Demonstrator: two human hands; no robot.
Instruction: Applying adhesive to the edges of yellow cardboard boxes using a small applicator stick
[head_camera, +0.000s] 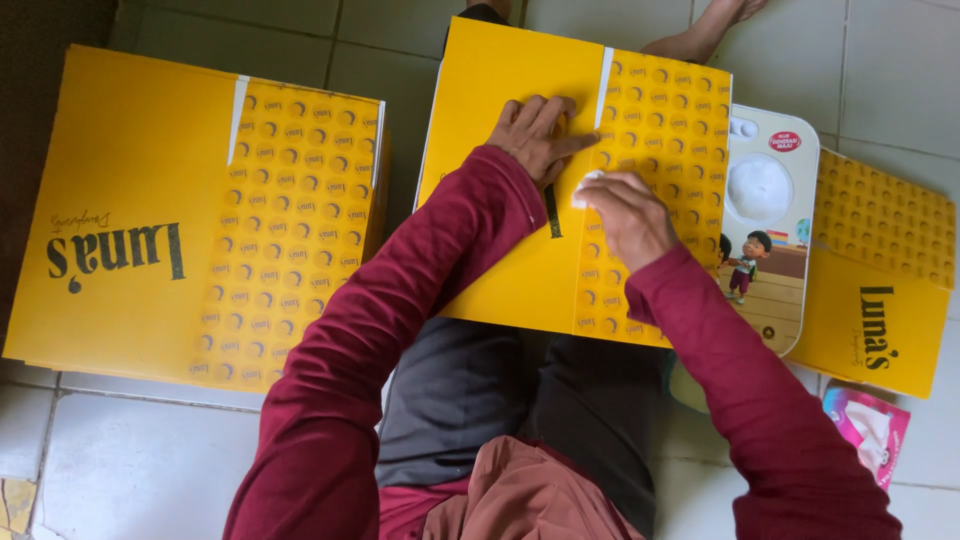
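Observation:
A flat yellow cardboard box with a dotted band on its right side lies across my lap. My left hand rests flat on it near the white strip between the plain and dotted parts. Just to the right and nearer, my right hand presses a small white piece against the box top. I cannot tell whether the piece is a cloth, tissue or sticker. Both arms wear dark red sleeves.
A bigger stack of the same yellow boxes lies on the tiled floor at left. To the right are a white board with a cartoon picture, another yellow box and a pink packet. A bare foot shows at the top.

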